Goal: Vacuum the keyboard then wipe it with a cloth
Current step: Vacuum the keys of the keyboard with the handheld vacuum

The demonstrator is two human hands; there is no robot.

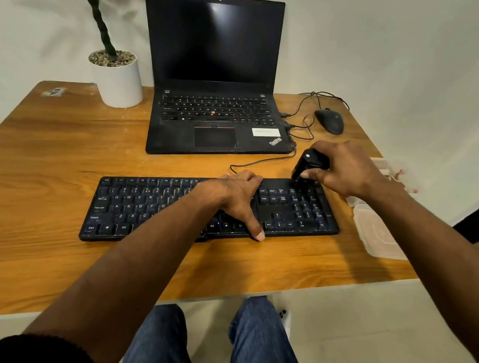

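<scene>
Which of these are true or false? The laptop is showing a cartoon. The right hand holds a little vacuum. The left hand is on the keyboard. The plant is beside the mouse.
1. The laptop shows a cartoon: false, its screen is dark.
2. The right hand holds a little vacuum: true.
3. The left hand is on the keyboard: true.
4. The plant is beside the mouse: false, the laptop stands between them.

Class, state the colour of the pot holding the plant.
White; the pot shows clearly in the head view, beside the laptop.
</scene>
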